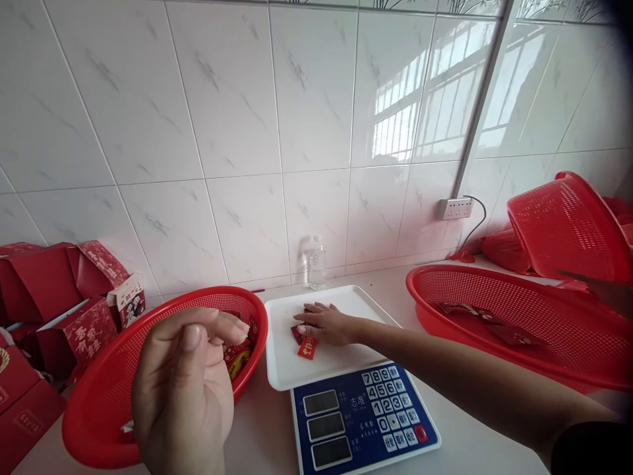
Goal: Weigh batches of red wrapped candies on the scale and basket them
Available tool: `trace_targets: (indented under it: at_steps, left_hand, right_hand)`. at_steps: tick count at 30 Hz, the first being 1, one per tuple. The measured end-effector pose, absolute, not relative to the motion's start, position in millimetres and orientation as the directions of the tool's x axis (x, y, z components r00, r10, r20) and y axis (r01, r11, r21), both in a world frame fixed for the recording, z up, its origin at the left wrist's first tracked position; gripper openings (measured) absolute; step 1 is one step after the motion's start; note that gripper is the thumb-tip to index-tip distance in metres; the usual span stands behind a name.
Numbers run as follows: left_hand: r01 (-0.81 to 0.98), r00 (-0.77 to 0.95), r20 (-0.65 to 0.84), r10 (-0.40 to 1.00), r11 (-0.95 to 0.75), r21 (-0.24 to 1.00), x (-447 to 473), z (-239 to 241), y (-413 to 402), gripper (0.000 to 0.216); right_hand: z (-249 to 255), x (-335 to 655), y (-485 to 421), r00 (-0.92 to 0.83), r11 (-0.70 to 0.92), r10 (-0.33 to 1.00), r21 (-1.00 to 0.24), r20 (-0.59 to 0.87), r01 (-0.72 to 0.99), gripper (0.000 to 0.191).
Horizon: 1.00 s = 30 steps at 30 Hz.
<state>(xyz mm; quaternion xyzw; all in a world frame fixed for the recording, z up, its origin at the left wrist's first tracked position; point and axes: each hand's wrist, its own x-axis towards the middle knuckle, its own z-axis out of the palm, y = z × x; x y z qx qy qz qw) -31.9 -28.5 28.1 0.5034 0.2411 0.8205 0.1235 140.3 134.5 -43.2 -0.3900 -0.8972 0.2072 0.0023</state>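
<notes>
Sitting on the desk [257, 422] at the right, the big red basket [519, 290] holds a few dark red packets [514, 335]. The smaller red basket [99, 396] on the left holds red and yellow packets [240, 359]. Between them the scale [363, 419] carries a white tray [291, 369] with small red sachets [307, 348]. The right hand [326, 323] lies flat and open on them; one sachet, bright red with gold print, peeks out beneath the fingers. The left hand [185, 382] hovers well apart with its fingers loosely curled; whether it pinches anything I cannot tell.
</notes>
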Motion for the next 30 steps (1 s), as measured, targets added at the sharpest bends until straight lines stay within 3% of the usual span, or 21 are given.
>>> trace_targets:
  at_steps: [5, 10, 13, 22, 26, 30]
  left_hand:
    - [0.050, -0.444, 0.774, 0.451, -0.850, 0.524, -30, 27, -28, 0.012]
    - [0.088, -0.428, 0.781, 0.454, -0.840, 0.536, -27, 24, -29, 0.012]
    - [0.107, -0.427, 0.777, 0.462, -0.828, 0.551, -28, 23, -29, 0.012]
    - [0.100, -0.411, 0.760, 0.503, -0.804, 0.586, -25, 20, -28, 0.009]
    - [0.095, -0.405, 0.748, 0.525, -0.790, 0.606, -39, 16, -20, 0.009]
    - [0.097, -0.371, 0.757, 0.538, -0.788, 0.608, -54, 15, -12, 0.011]
  right_hand:
    - [-42, 141, 126, -0.741, 0.661, 0.655, -0.363, -0.148, 0.657, 0.085]
    - [-44, 143, 125, -0.809, 0.769, 0.587, -0.293, -0.032, 0.569, 0.053]
    - [-42, 148, 126, -0.793, 0.768, 0.610, -0.253, 0.007, 0.588, 0.046]
    - [-47, 162, 129, -0.630, 0.641, 0.767, -0.104, 0.121, 0.761, 0.030]
    - [-35, 187, 133, -0.535, 0.559, 0.822, -0.100, 0.196, 0.823, 0.025]
    - [-9, 236, 135, -0.322, 0.378, 0.891, -0.129, 0.321, 0.917, 0.029]
